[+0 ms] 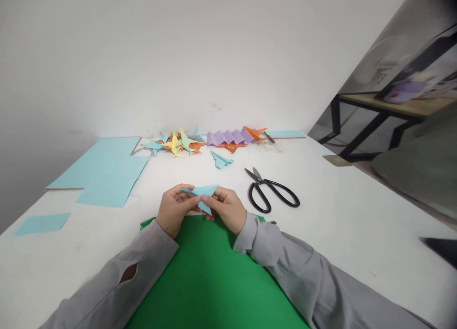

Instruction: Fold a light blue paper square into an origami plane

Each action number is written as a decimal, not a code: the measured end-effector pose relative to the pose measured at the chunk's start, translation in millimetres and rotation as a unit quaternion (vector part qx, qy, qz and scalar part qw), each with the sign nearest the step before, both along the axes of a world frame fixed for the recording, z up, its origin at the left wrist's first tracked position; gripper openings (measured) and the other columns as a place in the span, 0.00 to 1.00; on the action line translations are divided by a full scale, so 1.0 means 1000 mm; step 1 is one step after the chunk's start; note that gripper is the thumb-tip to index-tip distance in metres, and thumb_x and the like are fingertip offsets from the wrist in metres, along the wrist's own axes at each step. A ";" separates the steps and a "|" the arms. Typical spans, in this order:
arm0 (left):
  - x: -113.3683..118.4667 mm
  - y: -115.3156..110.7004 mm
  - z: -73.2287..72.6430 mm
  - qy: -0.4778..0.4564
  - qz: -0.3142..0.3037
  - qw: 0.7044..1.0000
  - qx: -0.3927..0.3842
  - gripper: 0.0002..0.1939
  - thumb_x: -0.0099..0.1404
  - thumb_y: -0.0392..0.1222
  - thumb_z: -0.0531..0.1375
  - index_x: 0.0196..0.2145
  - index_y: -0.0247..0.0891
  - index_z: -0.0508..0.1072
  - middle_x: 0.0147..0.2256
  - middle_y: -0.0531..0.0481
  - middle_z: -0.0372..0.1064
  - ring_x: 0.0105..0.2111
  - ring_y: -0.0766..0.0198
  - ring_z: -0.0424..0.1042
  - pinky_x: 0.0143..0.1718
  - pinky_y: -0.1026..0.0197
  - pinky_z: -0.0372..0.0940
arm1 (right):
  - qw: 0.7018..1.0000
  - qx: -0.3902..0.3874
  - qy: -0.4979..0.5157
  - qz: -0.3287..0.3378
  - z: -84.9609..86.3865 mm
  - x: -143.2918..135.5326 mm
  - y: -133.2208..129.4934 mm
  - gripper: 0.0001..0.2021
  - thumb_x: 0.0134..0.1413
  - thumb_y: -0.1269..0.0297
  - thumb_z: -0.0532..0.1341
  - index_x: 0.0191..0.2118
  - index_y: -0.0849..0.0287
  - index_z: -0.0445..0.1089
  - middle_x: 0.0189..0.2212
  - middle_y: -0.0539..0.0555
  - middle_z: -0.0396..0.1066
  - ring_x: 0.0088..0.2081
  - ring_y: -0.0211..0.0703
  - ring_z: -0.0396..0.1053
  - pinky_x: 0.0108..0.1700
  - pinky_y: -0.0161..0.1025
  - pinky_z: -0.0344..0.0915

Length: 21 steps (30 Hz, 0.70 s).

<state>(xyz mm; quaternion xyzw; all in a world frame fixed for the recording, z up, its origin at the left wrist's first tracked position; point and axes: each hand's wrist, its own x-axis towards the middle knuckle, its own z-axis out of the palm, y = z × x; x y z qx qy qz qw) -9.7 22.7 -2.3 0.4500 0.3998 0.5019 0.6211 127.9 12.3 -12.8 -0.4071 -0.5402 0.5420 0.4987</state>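
Observation:
A small folded light blue paper (pixel 205 191) is between my two hands, above the near edge of the white table. My left hand (pixel 175 209) pinches its left side with thumb and fingers. On the right side, my right hand (pixel 228 208) grips it the same way, and the two thumbs nearly meet at the middle. Pointed ends stick out at the top and bottom. Part of the fingers is hidden behind the paper. Black-handled scissors (pixel 272 190) lie to the right of my right hand, blades partly apart. A folded blue paper piece (pixel 221 160) rests beyond my hands.
Large blue sheets (pixel 107 169) lie at the left, with a small blue rectangle (pixel 43 224) nearer. Several folded paper shapes (pixel 176 143) and a pleated purple paper (pixel 230 137) sit along the wall. Green cloth (pixel 214 276) covers my lap. A wooden-topped table (pixel 389 105) stands at the right.

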 end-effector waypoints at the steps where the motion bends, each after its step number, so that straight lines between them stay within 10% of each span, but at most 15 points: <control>1: 0.000 0.000 0.000 -0.001 -0.002 1.000 -0.002 0.18 0.42 0.35 0.67 0.31 0.33 0.66 0.17 0.55 0.68 0.17 0.68 0.68 0.22 0.64 0.66 | 1.000 -0.002 0.008 0.000 -0.001 0.000 0.000 0.11 0.44 0.57 0.60 0.25 0.61 0.65 0.13 0.46 0.64 0.14 0.34 0.61 0.15 0.31 0.56; 21: 0.002 0.000 0.001 0.006 0.018 1.000 0.010 0.17 0.41 0.37 0.67 0.29 0.33 0.67 0.16 0.57 0.67 0.15 0.68 0.67 0.20 0.65 0.64 | 0.998 -0.047 0.041 -0.006 0.002 0.001 -0.001 0.15 0.46 0.55 0.56 0.19 0.60 0.60 0.09 0.46 0.63 0.13 0.34 0.61 0.16 0.31 0.56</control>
